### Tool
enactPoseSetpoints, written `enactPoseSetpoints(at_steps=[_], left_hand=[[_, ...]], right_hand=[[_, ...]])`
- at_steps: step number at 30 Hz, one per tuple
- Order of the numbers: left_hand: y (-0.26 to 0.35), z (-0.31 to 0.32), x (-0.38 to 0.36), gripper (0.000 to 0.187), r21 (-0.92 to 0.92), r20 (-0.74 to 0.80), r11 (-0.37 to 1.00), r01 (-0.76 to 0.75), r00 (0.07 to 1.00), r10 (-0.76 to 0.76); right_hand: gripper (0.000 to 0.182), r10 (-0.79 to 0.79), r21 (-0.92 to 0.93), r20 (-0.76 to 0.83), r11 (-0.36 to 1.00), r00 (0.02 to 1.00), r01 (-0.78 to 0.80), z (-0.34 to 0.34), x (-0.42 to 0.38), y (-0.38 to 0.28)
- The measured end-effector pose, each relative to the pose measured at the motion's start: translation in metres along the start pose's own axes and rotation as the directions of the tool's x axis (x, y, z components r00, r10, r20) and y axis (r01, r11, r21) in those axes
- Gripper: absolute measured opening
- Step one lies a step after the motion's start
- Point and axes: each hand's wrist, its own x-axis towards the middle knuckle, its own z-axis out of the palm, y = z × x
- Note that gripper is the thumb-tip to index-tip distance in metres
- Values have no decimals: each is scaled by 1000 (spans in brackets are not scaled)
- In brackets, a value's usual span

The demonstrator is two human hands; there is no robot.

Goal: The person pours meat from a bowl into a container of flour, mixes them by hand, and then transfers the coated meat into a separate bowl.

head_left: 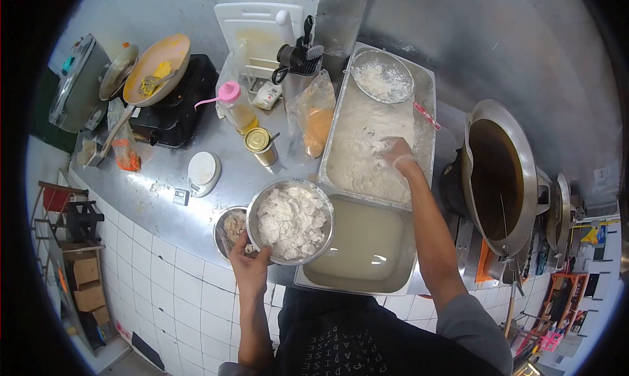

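My left hand point(251, 261) grips the near-left rim of a metal bowl point(321, 249), its thumb at the rim. Flour-coated pieces point(291, 220) fill that bowl. Partly under its left side is a smaller metal bowl point(219, 235) with pale, uncoated-looking pieces. My right hand point(398, 152) reaches into a long metal tray point(429, 94) of flour point(363, 137). Its fingers are curled at the flour's surface; whatever they hold is hidden by flour. A round sieve point(382, 76) with a red patterned handle rests across the tray's far end.
A basin point(357, 251) of cloudy liquid stands nearest my body. To the right is a large wok point(501, 179) of dark liquid. Along the left are a kitchen scale point(204, 173), an open-topped can point(261, 147), a pink-capped bottle point(237, 107) and a pan point(157, 68) on a black stove point(171, 124).
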Motion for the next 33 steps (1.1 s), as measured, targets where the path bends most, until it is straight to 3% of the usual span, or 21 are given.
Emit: enactPoseSetpoints(at_steps=[4, 9, 12, 15, 18, 21, 24, 27, 28, 31, 33], left_hand=[[-9, -1, -3, 55, 33, 15, 999, 15, 1000, -16], [-11, 7, 1, 54, 67, 48, 996, 62, 997, -65], [-21, 15, 10, 54, 48, 67, 999, -13, 998, 10], [-23, 22, 20, 58, 84, 101, 996, -10, 995, 2], [-21, 36, 26, 59, 57, 131, 997, -49, 990, 41], [-35, 42, 33, 58, 15, 117, 1000, -10, 993, 8], [-35, 43, 33, 58, -5, 78, 1000, -3, 997, 4], [-36, 38, 36, 56, -35, 86, 999, -26, 996, 29], [-32, 36, 35, 55, -43, 71, 999, 2, 997, 1], [-17, 28, 30, 53, -44, 36, 996, 72, 997, -70], [-17, 15, 30, 52, -16, 2, 995, 99, 995, -99]], right_hand=[[49, 5, 27, 12, 1000, 1000, -5, -8, -12, -9], [45, 88, 124, 105, 987, 991, -101, -37, -58, -86], [41, 5, 177, 249, 983, 969, -50, -64, -105, -158], [40, -394, 152, 260, 918, 882, 366, -61, -132, -176], [41, -359, 141, 399, 933, 844, 331, -52, -155, -204], [37, -402, -117, 472, 854, 785, 507, -39, -152, -193], [32, -224, 279, 530, 957, 817, 81, -53, -153, -220], [31, -126, 531, 545, 817, 829, -225, -58, -127, -208], [31, -142, 549, 494, 816, 858, -181, -59, -112, -200], [30, 6, 544, 339, 815, 941, -201, -55, -73, -169], [33, 22, 379, 233, 919, 972, -111, -38, -34, -130]])
